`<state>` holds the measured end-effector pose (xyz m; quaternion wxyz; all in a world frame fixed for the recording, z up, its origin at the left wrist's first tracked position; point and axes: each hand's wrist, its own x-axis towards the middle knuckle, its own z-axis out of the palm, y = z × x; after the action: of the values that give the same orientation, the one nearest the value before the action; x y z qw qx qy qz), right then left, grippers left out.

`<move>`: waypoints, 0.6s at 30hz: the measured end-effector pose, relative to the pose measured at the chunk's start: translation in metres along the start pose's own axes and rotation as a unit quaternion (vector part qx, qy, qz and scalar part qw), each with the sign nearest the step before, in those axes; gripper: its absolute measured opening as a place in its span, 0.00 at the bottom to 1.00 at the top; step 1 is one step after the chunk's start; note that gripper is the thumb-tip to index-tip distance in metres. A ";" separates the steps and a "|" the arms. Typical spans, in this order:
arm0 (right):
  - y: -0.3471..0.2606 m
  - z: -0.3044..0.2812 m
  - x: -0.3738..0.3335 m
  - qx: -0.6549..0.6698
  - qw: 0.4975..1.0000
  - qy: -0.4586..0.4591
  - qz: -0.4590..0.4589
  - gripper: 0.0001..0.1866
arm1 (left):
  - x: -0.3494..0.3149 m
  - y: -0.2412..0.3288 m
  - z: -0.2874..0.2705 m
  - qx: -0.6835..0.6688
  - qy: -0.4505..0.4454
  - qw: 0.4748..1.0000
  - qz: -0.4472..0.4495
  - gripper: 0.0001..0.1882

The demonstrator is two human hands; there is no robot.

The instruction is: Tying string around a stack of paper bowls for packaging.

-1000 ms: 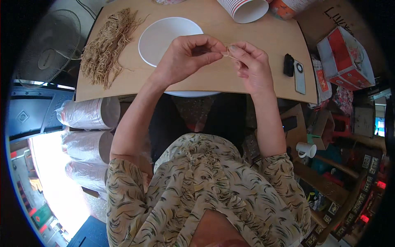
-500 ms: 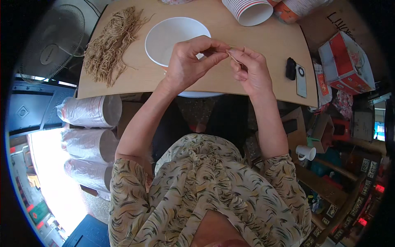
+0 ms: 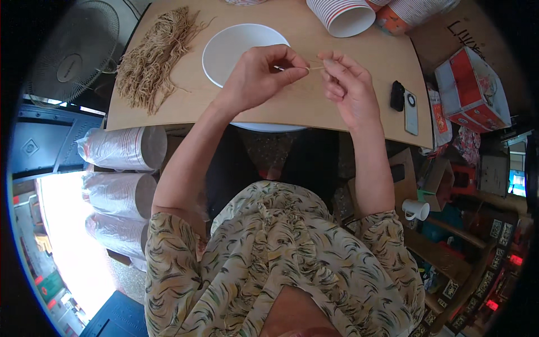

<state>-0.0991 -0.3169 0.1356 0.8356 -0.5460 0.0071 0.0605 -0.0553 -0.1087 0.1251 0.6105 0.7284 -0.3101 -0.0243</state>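
Note:
A thin tan strand (image 3: 316,68) is stretched between my two hands above the near part of the table. Its ends are hidden in the fingers. My left hand (image 3: 259,80) is closed, with thumb and forefinger pinched on one end. My right hand (image 3: 349,83) pinches the other end, its remaining fingers curled. Behind the left hand stands a wide white bowl (image 3: 233,53), partly covered by that hand. A heap of tan strands (image 3: 151,62), tangled and crinkly like twine, lies on the left of the table.
The wooden table (image 3: 314,109) carries stacked paper buckets (image 3: 339,17) at the back, and a phone (image 3: 411,115) beside a small black case (image 3: 397,95) at right. Wrapped bucket stacks (image 3: 120,149) stand below left. A fan (image 3: 70,67) is far left, a white mug (image 3: 416,209) lower right.
My hands have drawn apart, the right one moving slightly right, so the strand between them now shows. The left fingertips have shifted a little left.

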 end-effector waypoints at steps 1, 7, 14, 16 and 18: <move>0.000 0.002 0.000 -0.031 0.999 0.002 -0.035 0.09 | 0.001 0.004 -0.004 -0.050 -0.052 0.991 -0.109 0.08; 0.006 0.000 0.002 -0.238 0.952 0.025 -0.189 0.08 | 0.003 0.000 -0.005 -0.243 -0.026 0.957 -0.157 0.11; 0.012 0.009 -0.009 -0.392 0.893 0.035 -0.219 0.12 | 0.002 -0.005 -0.007 -0.256 -0.029 0.948 -0.187 0.11; 0.017 0.011 -0.007 -0.391 0.887 0.050 -0.239 0.11 | 0.001 -0.003 -0.005 -0.256 -0.020 0.951 -0.173 0.11; 0.019 0.010 -0.006 -0.379 0.892 0.050 -0.239 0.09 | 0.001 -0.005 -0.004 -0.256 -0.020 0.951 -0.171 0.11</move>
<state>-0.1073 -0.3004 0.1227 0.5529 -0.8087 -0.1054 -0.1707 -0.0506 -0.1052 0.1226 0.7570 0.5890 -0.1767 -0.2211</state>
